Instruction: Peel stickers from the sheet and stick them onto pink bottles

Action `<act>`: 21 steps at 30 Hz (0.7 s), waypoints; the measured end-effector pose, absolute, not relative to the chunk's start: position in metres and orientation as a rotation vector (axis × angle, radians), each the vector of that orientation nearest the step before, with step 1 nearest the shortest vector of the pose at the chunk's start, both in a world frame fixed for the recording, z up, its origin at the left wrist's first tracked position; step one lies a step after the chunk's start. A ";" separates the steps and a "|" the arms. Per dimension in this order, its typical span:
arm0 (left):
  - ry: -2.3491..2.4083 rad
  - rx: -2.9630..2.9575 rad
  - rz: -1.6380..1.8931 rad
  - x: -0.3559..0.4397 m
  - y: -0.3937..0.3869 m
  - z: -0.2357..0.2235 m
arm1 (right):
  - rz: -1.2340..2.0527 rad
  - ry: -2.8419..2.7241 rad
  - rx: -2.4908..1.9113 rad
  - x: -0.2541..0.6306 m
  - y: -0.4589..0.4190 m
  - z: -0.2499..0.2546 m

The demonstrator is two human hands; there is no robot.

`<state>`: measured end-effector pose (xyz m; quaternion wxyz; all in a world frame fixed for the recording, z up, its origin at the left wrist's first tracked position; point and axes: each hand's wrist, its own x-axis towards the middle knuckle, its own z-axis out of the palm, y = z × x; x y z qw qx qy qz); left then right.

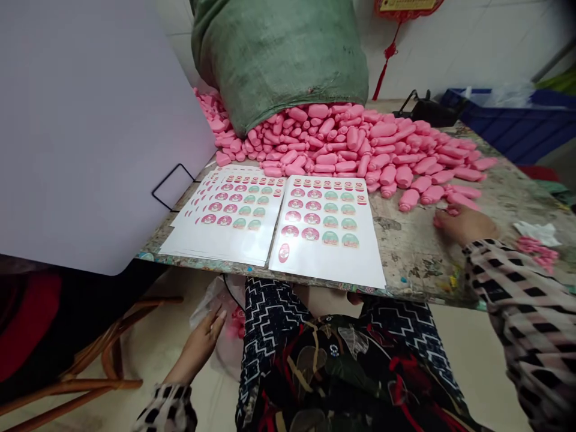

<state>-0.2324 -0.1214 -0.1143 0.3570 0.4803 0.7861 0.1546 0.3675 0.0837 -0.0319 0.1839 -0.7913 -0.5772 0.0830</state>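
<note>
Below the table edge, at the left, my left hand (203, 343) is open with its fingers stretched out and nothing in them. It hangs beside a clear plastic bag (222, 348) with pink pieces inside. On the right of the table, my right hand (470, 225) has its fingers curled around a small pink bottle (452, 209), mostly hidden by them. Just past those fingertips begins a big heap of pink bottles (333, 144). Two piles of sticker sheets lie in front of me, a left pile (225, 240) and a right sheet (326, 258) with pink and green labels.
A green sack (288, 54) leans over the heap. At the left stands a large pale panel (90, 120) with a black wire loop. Small pink pieces (537, 252) and a white tissue (535, 231) lie at the right. Behind is a blue crate (508, 126); a wooden chair (112, 360) stands lower left.
</note>
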 end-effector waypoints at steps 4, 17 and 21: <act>1.825 1.100 0.452 -0.210 -0.106 -0.074 | 0.254 -1.334 -2.388 0.363 0.079 -0.024; 0.636 0.607 0.889 -0.066 -0.073 -0.008 | 1.628 -1.351 -1.184 0.108 -0.038 0.023; 0.564 0.371 0.945 -0.062 -0.065 -0.001 | 1.733 -1.374 -1.077 0.097 -0.036 0.018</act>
